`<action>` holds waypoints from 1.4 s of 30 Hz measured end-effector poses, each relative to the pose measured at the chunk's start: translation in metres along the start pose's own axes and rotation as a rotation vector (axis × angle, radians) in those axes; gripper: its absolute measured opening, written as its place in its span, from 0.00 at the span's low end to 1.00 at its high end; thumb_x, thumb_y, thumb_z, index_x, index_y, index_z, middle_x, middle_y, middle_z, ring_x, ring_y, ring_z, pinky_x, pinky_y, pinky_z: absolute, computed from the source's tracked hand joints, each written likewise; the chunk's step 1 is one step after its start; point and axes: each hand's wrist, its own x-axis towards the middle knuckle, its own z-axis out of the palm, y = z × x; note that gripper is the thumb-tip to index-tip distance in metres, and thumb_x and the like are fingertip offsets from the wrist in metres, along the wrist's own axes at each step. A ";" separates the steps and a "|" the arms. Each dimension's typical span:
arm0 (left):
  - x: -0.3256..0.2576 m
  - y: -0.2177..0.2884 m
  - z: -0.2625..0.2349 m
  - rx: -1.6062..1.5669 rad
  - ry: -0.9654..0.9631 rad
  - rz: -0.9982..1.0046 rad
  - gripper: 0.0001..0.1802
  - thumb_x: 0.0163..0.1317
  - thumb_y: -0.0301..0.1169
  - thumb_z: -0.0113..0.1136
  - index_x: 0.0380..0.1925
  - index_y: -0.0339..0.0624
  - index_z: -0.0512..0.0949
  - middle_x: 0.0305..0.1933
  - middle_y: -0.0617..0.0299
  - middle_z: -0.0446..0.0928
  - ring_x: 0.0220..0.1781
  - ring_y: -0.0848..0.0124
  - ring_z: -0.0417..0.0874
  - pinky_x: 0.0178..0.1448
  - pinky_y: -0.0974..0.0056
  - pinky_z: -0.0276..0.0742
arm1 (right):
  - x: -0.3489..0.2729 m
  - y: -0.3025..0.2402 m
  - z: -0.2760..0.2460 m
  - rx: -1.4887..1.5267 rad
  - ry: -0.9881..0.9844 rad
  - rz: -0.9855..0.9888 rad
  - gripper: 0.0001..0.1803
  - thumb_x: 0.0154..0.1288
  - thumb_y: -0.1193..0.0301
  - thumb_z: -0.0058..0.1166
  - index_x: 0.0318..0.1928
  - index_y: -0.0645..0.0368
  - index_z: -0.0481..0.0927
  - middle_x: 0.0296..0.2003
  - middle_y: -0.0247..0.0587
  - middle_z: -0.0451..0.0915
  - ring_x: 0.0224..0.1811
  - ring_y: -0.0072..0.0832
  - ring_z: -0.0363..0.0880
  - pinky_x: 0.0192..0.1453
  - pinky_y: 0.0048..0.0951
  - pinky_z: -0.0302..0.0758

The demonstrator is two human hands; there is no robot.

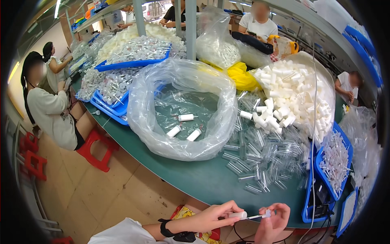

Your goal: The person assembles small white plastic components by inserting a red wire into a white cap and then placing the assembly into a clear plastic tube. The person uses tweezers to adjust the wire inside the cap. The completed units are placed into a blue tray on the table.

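Near the front edge of the green table, my left hand (pixel 216 216) pinches a white cylindrical cap (pixel 239 215) between thumb and fingers. A thin white stem (pixel 254 217) lies between the cap and a small translucent plastic piece (pixel 266 213). My right hand (pixel 277 221) has its fingertips closed on that translucent piece. Whether the stem enters the cap is too small to tell. Just beyond my hands, several clear plastic tubes (pixel 260 162) lie loose on the table. Farther left, a rolled-down clear plastic bag (pixel 142 134) holds several white-capped pieces (pixel 194 134).
A large heap of white caps (pixel 296 85) spreads at the right. Blue trays (pixel 340 179) of small stemmed parts stand at far right, and another blue tray (pixel 111 110) at left. A white cord (pixel 315 122) hangs down. Other people sit around the table; red stools (pixel 99 148) stand left.
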 end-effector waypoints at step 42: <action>-0.193 0.036 -0.212 -1.042 0.809 1.162 0.14 0.65 0.29 0.48 0.49 0.38 0.67 0.54 0.57 0.69 0.46 0.64 0.72 0.53 0.64 0.73 | 0.008 0.025 -0.009 -0.261 -0.051 0.163 0.23 0.62 0.77 0.48 0.57 0.67 0.59 0.42 0.43 0.71 0.41 0.30 0.71 0.48 0.26 0.69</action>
